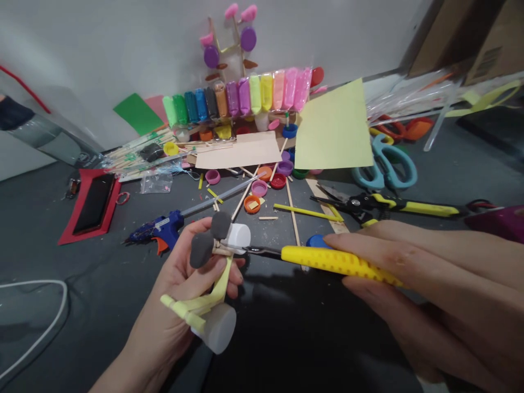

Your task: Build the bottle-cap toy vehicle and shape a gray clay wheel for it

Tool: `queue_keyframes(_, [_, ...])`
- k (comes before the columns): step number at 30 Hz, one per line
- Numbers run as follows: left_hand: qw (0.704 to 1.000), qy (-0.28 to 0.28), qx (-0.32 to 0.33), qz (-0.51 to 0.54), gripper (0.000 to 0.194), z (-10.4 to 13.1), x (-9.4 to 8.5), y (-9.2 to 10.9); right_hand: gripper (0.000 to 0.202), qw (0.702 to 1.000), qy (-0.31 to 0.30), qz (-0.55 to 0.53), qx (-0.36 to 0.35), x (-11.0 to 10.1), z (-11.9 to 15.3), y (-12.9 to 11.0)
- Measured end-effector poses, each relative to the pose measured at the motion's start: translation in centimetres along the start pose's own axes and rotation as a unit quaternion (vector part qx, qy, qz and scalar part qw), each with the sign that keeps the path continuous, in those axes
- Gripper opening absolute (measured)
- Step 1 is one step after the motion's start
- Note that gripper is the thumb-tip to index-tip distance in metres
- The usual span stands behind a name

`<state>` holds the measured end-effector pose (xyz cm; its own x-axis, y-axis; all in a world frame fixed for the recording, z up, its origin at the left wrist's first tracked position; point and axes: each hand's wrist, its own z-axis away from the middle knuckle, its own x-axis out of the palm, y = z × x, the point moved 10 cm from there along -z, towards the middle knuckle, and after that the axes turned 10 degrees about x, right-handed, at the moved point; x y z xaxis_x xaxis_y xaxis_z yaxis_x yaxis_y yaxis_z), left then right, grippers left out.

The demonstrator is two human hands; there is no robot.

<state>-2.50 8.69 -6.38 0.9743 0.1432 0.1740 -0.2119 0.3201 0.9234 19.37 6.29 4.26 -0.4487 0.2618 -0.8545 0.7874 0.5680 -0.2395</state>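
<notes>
My left hand [172, 289] is closed around a small handmade model. The model [223, 284] is made of pale yellow strips, two white caps and two dark grey discs. My right hand [417, 273] grips a hand tool by its dotted yellow handle [339, 263]. The tool's thin dark metal tip reaches the model between the grey discs and the upper white cap [239, 238]; its exact kind I cannot make out. Just beyond my right fingertips lies a blue cap [320, 241], partly hidden.
A glue gun [164, 229] lies left, beside a phone [95, 204] on red card. Cutting pliers [368, 203] and blue-handled scissors [385, 164] lie right. Coloured caps, sticks, yellow paper [333, 131] and clay packs [237, 98] spread behind. A white cable [61, 305] curves at left.
</notes>
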Motion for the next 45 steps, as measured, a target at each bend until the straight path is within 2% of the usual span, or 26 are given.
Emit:
queue_keyframes(6, [0.999, -0.021, -0.023, -0.009, 0.073, 0.1, 0.1, -0.3, 0.026, 1.000, 0.005, 0.000, -0.008, -0.1, 0.2, 0.0])
queue_keyframes(13, [1.000, -0.005, -0.004, 0.020, 0.065, 0.3, 0.4, -0.2, 0.024, 1.000, -0.009, -0.017, -0.001, 0.2, -0.2, 0.0])
queue_keyframes(25, [0.997, -0.062, -0.001, 0.050, 0.067, 0.1, 0.8, -0.4, 0.028, 1.000, 0.013, 0.006, -0.007, -0.4, 0.2, 0.1])
queue_keyframes(31, [0.995, -0.080, -0.002, 0.058, 0.064, 0.0, 1.1, -0.2, 0.028, 1.000, -0.002, -0.024, -0.002, 0.1, 0.3, 0.3])
queue_keyframes(33, [0.996, -0.075, -0.009, 0.056, 0.065, 0.2, 1.4, -0.1, 0.029, 0.999, -0.005, -0.033, 0.002, 0.1, 0.3, 0.3])
queue_keyframes(39, [0.998, -0.015, -0.008, 0.068, 0.061, 0.7, 1.2, 0.1, 0.026, 1.000, 0.010, -0.021, -0.004, -0.3, 0.2, 0.3])
queue_keyframes(42, [0.997, -0.024, -0.022, 0.073, 0.067, 0.5, 1.0, -0.3, 0.026, 0.999, -0.007, -0.036, -0.007, 0.0, 0.2, 0.2])
queue_keyframes(45, [0.996, -0.046, -0.013, 0.070, 0.066, 0.1, 0.9, -0.4, 0.027, 1.000, 0.006, -0.025, -0.005, -0.3, 0.3, 0.2])
